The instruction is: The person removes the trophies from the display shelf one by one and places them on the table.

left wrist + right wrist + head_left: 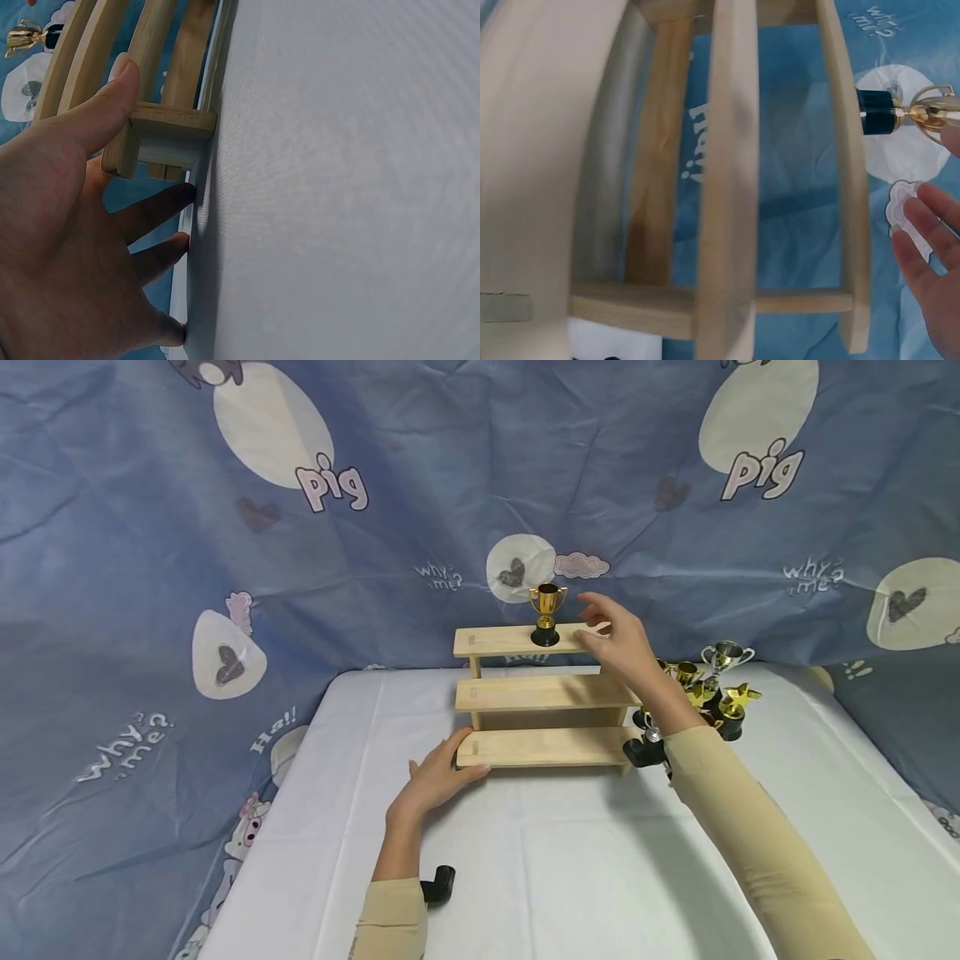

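Observation:
A three-tier wooden display stand [547,693] stands on the white-covered table. Its lowest tier's left end is gripped by my left hand [437,777], thumb at the front edge; in the left wrist view the other fingers [154,214] spread out by the tablecloth. One small gold trophy cup [546,610] with a black base sits upright on the top tier, around its middle. Just right of that cup is my right hand [618,639], fingers loosely bent and holding nothing. In the right wrist view a fingertip overlaps the cup's edge.
Several gold and silver trophies [726,656] cluster on the table right of the stand, some with star tops [738,695], partly hidden by my right forearm. A blue printed cloth [420,485] hangs behind. White cloth covers the table [517,860].

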Motion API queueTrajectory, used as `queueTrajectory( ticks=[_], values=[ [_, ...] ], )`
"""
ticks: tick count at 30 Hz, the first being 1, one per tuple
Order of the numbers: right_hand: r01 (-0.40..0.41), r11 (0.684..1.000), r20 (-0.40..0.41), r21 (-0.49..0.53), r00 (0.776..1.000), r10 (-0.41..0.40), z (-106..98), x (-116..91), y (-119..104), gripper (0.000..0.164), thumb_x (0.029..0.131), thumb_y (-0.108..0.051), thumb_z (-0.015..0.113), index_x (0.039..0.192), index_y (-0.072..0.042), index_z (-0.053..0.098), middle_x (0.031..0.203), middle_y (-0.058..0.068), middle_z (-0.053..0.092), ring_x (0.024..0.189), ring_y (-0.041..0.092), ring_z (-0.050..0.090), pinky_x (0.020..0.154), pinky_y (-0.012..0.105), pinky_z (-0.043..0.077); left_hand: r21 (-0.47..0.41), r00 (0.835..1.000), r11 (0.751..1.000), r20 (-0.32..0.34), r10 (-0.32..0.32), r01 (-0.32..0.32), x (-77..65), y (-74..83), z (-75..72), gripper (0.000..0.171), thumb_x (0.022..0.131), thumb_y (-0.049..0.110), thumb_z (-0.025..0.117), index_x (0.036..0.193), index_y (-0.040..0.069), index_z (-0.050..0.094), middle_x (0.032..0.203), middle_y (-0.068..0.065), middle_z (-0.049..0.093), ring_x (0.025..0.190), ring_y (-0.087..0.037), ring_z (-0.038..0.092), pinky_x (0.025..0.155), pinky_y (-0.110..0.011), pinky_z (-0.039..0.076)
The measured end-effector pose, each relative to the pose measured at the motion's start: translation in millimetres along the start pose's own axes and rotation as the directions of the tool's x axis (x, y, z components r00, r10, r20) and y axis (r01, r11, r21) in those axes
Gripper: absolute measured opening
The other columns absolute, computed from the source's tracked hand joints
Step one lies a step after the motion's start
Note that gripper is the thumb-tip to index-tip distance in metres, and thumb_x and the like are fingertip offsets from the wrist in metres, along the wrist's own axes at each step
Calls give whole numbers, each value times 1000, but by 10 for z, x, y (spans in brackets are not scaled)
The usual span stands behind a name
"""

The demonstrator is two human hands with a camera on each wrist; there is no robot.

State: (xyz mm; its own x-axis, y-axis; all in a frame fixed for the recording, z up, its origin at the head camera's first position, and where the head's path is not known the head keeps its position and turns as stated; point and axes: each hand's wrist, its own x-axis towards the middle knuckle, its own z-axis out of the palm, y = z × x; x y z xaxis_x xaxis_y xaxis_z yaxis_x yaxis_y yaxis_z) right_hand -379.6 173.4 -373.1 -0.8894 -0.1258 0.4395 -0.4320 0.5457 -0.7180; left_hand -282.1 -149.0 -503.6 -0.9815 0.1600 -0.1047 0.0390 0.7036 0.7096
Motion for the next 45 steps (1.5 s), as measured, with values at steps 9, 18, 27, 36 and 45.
queueTrajectory(
  ticks=[9,18,27,36,45],
  values=[
    [18,1000,35,-17,999,-17,10,164,-103,59,93,-16,68,148,-21,48,133,17,57,117,33,57,100,51,47,-1,1000,1000,4,-6,6,-14,37,-23,81,83,62,69,153,39,35,160,-3,39,151,-37,28,110,-81,-4],
    [41,999,92,-26,995,-39,102,256,-158,64,93,-16,69,152,-23,43,143,11,51,123,35,54,98,54,47,-7,1000,1000,4,-11,12,-25,39,-14,81,83,61,70,153,39,35,160,-3,39,151,-38,26,110,-80,-5],
    [37,999,78,-25,996,-35,201,344,-223,58,94,-18,69,147,-17,48,140,9,55,115,30,56,90,46,49,-9,1000,1000,-1,-10,10,-14,33,-14,80,83,60,71,152,40,37,159,-2,39,151,-38,27,110,-81,-5],
    [-13,998,8,59,1000,13,255,365,-253,47,93,-22,70,138,-17,56,119,13,63,103,32,64,87,48,54,-9,1000,1000,-3,-17,17,-18,36,-11,80,82,62,70,152,41,36,160,-2,39,151,-36,27,111,-79,-6],
    [-17,999,-21,42,1000,18,271,367,-258,44,93,-18,71,134,-14,56,115,13,62,101,33,64,86,47,54,-14,1000,1000,-2,-18,18,-15,33,-9,80,83,62,70,152,40,36,160,-2,39,151,-36,27,110,-80,-6]
  ],
)
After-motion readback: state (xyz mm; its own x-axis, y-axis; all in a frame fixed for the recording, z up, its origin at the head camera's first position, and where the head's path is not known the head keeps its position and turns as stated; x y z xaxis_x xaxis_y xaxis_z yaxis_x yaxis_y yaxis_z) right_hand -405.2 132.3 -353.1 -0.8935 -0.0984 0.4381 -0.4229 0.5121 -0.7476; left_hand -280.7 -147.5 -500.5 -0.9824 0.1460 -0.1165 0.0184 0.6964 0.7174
